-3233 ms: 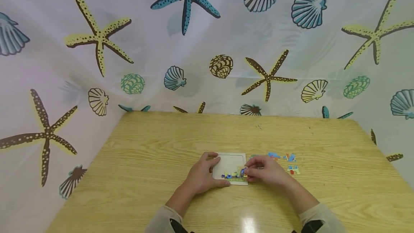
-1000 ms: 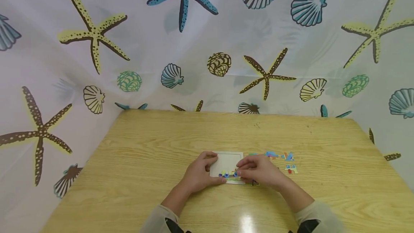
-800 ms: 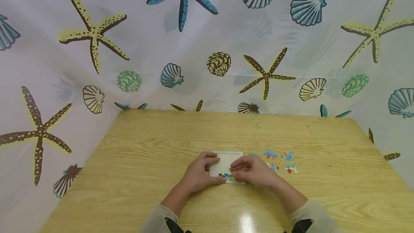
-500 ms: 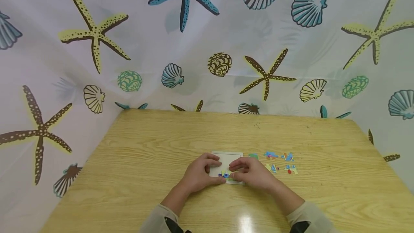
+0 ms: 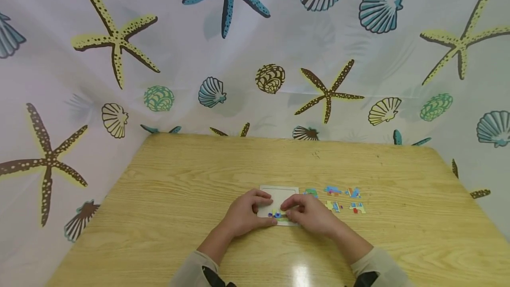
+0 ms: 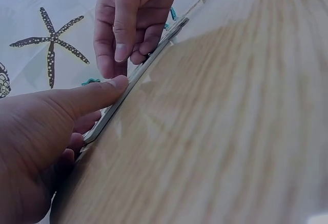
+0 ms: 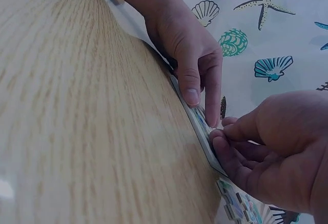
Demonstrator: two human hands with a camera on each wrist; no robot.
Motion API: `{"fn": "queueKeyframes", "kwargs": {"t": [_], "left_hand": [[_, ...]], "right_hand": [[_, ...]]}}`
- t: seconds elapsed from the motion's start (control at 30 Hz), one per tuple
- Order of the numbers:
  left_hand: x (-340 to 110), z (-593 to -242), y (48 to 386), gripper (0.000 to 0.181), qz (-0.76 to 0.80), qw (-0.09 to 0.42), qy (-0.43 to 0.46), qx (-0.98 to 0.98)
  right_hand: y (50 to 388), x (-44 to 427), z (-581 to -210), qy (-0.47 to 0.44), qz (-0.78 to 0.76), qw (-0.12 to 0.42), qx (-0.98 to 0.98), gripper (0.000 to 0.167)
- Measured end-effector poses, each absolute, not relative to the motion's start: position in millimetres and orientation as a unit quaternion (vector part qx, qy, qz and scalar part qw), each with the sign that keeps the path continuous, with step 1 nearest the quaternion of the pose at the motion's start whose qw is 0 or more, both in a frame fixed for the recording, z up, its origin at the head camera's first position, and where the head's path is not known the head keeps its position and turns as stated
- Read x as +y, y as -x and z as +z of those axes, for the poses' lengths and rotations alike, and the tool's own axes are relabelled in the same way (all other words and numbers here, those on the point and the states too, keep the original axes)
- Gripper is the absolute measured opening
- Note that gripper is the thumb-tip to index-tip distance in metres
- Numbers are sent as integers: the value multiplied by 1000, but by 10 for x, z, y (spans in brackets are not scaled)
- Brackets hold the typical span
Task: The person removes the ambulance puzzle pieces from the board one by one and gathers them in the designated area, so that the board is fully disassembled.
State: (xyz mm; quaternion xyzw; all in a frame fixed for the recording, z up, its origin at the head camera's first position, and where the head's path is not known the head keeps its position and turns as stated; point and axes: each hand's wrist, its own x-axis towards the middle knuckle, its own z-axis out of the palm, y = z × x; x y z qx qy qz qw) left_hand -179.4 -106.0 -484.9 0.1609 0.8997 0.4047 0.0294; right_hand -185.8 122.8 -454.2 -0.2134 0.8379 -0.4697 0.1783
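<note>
A small pale jigsaw tray (image 5: 279, 192) lies on the table in the head view, a few colourful pieces (image 5: 275, 215) along its near edge. My left hand (image 5: 248, 212) grips the tray's left side; its thumb lies on the near rim, fingers at the far side. Over the tray's right half, my right hand (image 5: 312, 214) has its thumb and curled fingertips together at a puzzle piece, largely hidden beneath them. In the right wrist view, the fingertips of the right hand (image 7: 279, 149) meet low over the tray (image 7: 202, 134), close to the left hand's fingers (image 7: 211, 98).
Several loose puzzle pieces (image 5: 334, 206) lie on the wooden table (image 5: 199, 172) just right of the tray, in two rough rows. A white cloth (image 5: 239, 56) printed with starfish and shells hangs behind the table and along its sides.
My right hand has shifted left from the tray's right edge, moving a puzzle piece further over the tray. More loose pieces now show beside it. My left hand keeps its grip.
</note>
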Motion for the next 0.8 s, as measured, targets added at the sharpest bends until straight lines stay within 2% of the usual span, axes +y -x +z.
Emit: {"fn": "queueKeyframes", "kwargs": {"t": [0.33,0.8], "left_hand": [[-1063,-4826,1781,58,400,32,-156,902],[-1055,-4843,1799,58,402,37,-152,902]], "right_hand": [[1878,1182,-4473,214,-463,198,837,22],[1852,1159,-4437,201,-433,170,862,17]]}}
